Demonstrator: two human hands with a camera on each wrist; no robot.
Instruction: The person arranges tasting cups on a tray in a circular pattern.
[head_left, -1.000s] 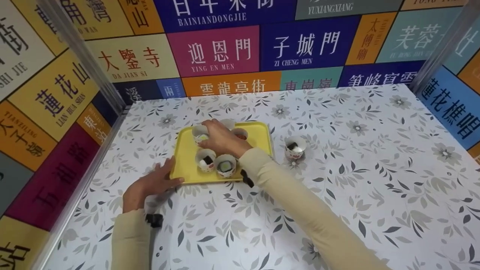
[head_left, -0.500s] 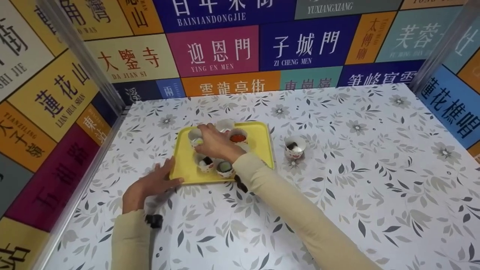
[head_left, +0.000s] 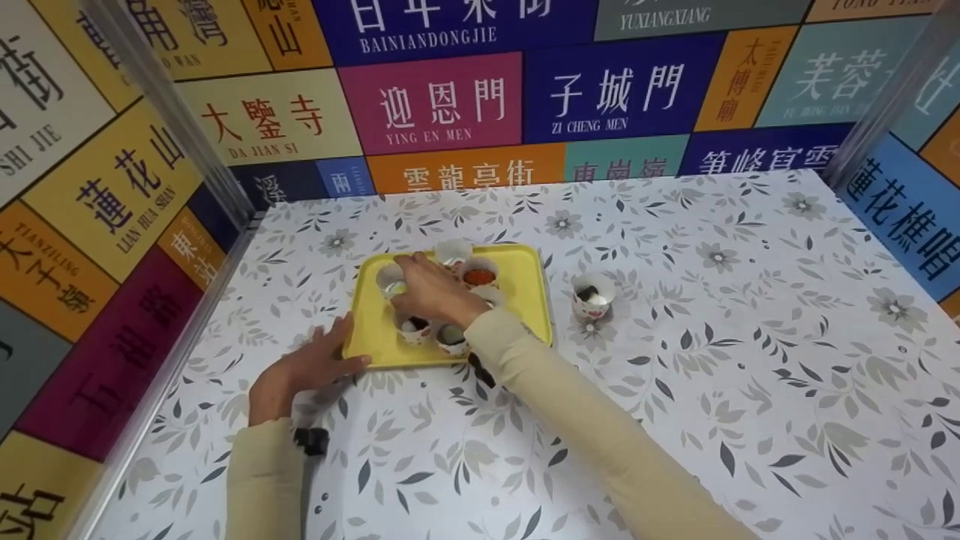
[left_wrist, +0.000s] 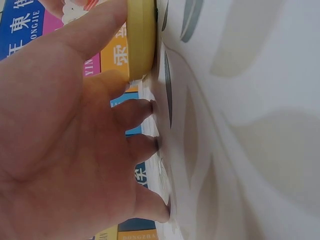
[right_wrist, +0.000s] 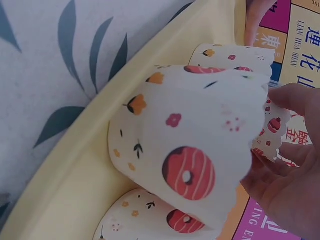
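My right hand (head_left: 435,291) pinches a printed paper cup (head_left: 388,282) at the back left of the yellow tray (head_left: 369,326). In the right wrist view, the thumb and fingers lie on the scalloped rim of this cup (right_wrist: 274,125), partly hidden by nearer cups. My left hand (head_left: 311,367) rests at the tray's front left corner. Its thumb touches the front edge, the index finger lies against the yellow side (left_wrist: 140,40), and other fingertips touch the table. Beside my right hand are a cup with orange-red contents (head_left: 480,274) and a white cup behind (head_left: 453,253).
Two more cups, one with a dark piece (head_left: 414,330) and one with a greenish piece (head_left: 452,341), stand at the tray's front. A cup with black and white contents (head_left: 592,298) stands right of the tray on the floral tablecloth (head_left: 750,405). Sign-covered walls (head_left: 435,97) border the table.
My right hand has moved slightly left and toward me with the cup it pinches. More of the orange-red contents now shows. My left hand keeps its place at the tray corner.
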